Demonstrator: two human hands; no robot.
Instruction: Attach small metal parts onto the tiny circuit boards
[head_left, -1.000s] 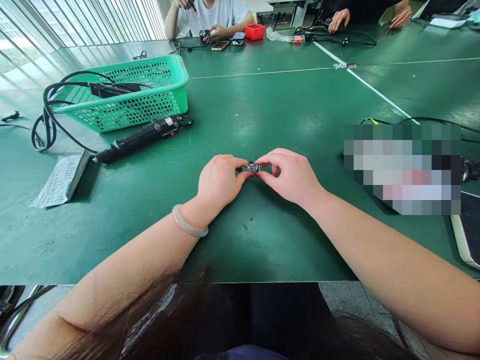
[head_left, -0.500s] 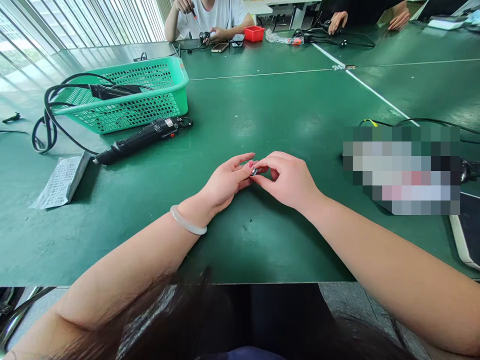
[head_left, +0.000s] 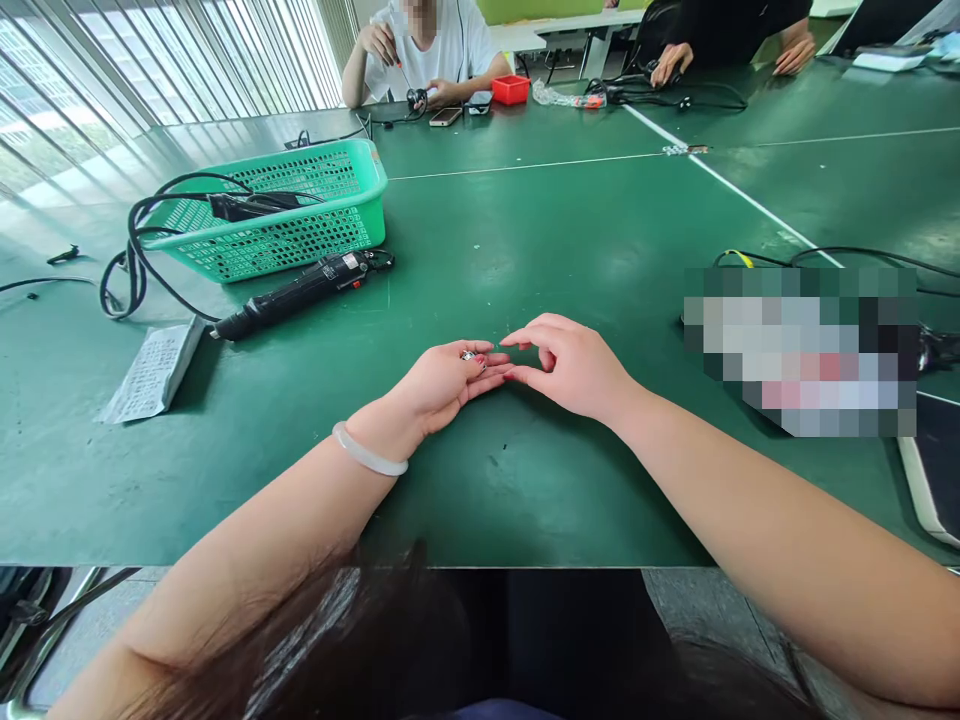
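Note:
My left hand (head_left: 442, 385) rests palm up over the green table (head_left: 480, 500), a pale bangle (head_left: 367, 452) at its wrist. Small shiny metal pieces (head_left: 469, 355) lie on its fingers by the thumb; they are too small for me to name their kind. Close to those fingertips is my right hand (head_left: 574, 365), thumb and forefinger apart with nothing visible between them. Its thumb tip meets or nearly meets the left fingers. A black electric screwdriver (head_left: 304, 293) lies to the left, beyond the left hand.
A green perforated basket (head_left: 300, 245) holds black cables and a dark device. By the screwdriver lies a paper-wrapped packet (head_left: 154, 375). A blurred-out object (head_left: 802, 350) stands at right. Two people work across the table, near a red box (head_left: 511, 90) and a cable bundle (head_left: 637, 92).
My hands have drawn slightly apart. The right fingers have come off the small metal piece, and the shiny pieces now sit farther back on the left fingers. The view has tilted up slightly.

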